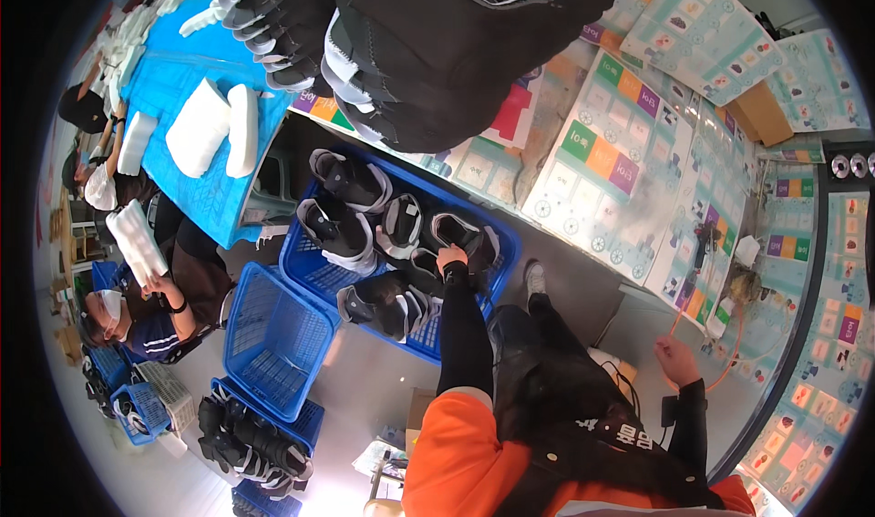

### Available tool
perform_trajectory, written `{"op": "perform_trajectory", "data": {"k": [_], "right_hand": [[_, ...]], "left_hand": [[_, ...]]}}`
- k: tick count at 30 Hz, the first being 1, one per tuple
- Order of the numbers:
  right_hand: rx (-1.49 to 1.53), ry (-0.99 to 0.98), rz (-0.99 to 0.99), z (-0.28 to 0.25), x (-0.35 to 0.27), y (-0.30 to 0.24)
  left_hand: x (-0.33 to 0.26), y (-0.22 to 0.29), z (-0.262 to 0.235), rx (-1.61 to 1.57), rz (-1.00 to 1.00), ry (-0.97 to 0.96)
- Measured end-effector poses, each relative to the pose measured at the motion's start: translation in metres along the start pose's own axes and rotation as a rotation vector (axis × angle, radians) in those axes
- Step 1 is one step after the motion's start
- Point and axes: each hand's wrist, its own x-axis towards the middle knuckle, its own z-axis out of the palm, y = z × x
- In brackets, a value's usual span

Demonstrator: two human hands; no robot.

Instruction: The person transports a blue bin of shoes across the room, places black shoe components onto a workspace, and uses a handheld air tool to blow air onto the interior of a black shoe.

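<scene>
A shoe-making workshop — just under the left hand (pixel 450 260) a blue plastic crate (pixel 310 271) holds black-and-grey shoe uppers (pixel 351 180), more are piled on the worktable (pixel 583 143) above, and masked workers (pixel 123 321) sit far left by a blue-covered table (pixel 182 88).

I record the blue plastic crate (pixel 301 266) on the floor, rectangular, with lattice walls, its long side running toward the lower right. It is filled with black-and-grey shoe uppers (pixel 351 181), lying loose in stacks and overlapping one another. Two stacks sit at the upper left end, two more near the middle, and one stack (pixel 387 305) lies at the near edge. I see each upper showing a dark body with a pale grey or white lining at its rim. My left hand (pixel 450 260) rests on the upper (pixel 460 234) toward the crate's right end, fingers closed on its edge.
</scene>
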Motion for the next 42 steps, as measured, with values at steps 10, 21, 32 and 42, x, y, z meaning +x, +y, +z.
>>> {"op": "perform_trajectory", "data": {"k": [10, 21, 32, 42], "right_hand": [[-0.017, -0.055, 0.01, 0.012, 0.014, -0.016], [-0.063, -0.248, 0.065, 0.109, 0.071, -0.016], [0.097, -0.351, -0.571, 0.002, 0.011, -0.177], [0.767, -0.783, -0.927, -0.084, -0.054, -0.281]], "left_hand": [[-0.006, -0.075, -0.024, 0.239, 0.076, 0.074], [0.061, -0.148, 0.07, 0.524, 0.151, -0.114], [-0.302, -0.15, -0.329, 0.092, 0.732, -0.174], [-0.668, -0.034, -0.453, -0.24, 1.105, -0.416]]}}
